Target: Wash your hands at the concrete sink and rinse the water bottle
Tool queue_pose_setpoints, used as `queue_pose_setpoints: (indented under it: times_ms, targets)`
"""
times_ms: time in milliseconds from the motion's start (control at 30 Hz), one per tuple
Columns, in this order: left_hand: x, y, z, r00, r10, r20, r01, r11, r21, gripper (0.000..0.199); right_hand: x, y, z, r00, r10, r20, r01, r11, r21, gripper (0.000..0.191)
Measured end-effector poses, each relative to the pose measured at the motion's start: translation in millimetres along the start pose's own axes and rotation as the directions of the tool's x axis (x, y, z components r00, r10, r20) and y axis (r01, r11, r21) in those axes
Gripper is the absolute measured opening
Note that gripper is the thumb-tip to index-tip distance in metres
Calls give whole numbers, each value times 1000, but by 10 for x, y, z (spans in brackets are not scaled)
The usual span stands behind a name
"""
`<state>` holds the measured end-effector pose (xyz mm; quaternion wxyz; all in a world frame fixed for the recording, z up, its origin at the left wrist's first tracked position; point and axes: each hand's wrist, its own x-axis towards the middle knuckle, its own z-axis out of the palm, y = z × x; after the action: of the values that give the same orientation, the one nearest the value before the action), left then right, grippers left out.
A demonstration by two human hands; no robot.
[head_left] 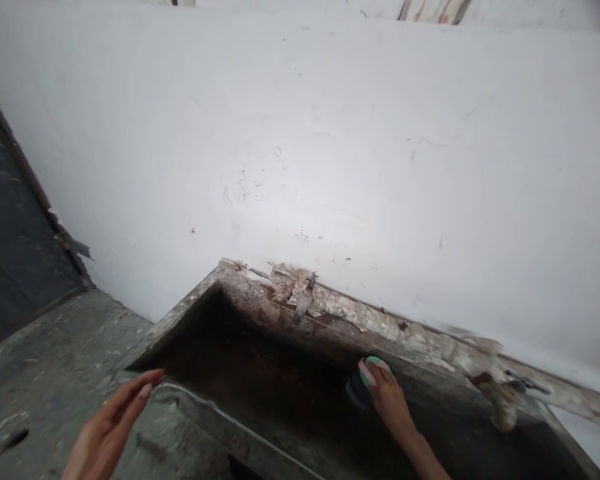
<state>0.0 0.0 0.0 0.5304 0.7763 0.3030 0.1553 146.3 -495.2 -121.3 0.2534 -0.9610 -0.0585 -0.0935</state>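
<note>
My right hand reaches into a long concrete trough. Its fingers are closed on a round pink-and-green object, whose exact kind I cannot make out. Just below that object, and seemingly joined to it, is a dark bluish cylindrical part, dim in the shade. My left hand is raised over the trough's near left corner. Its fingers are stretched out close together, with nothing visible in them.
A crusted pipe runs along the trough's back edge, bearing a worn tap and another tap at the right. Behind rises a white wall. Grey concrete floor and a dark panel lie to the left.
</note>
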Motion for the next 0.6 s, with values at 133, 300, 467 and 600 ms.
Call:
queue_pose_setpoints:
  times_ms: [133, 300, 467, 600]
  targets:
    - [110, 267, 403, 983, 70, 170, -23, 964, -264, 53, 151, -597, -223, 990, 26, -138, -4, 987, 161, 52]
    - [306, 610, 1376, 879, 42, 475, 351, 617, -704, 29, 699, -1887, -494, 977, -22, -211, 101, 923, 371, 59]
    - [413, 730, 2272, 710, -125, 693, 683, 362, -634, 37, 1171, -2646, -445, 988, -8, -153, 75, 898, 433, 71]
    - [401, 716, 2637, 663, -112, 740, 741, 235, -629, 41, 1272, -2681, -314, 997, -1, -82, 39, 889, 457, 68]
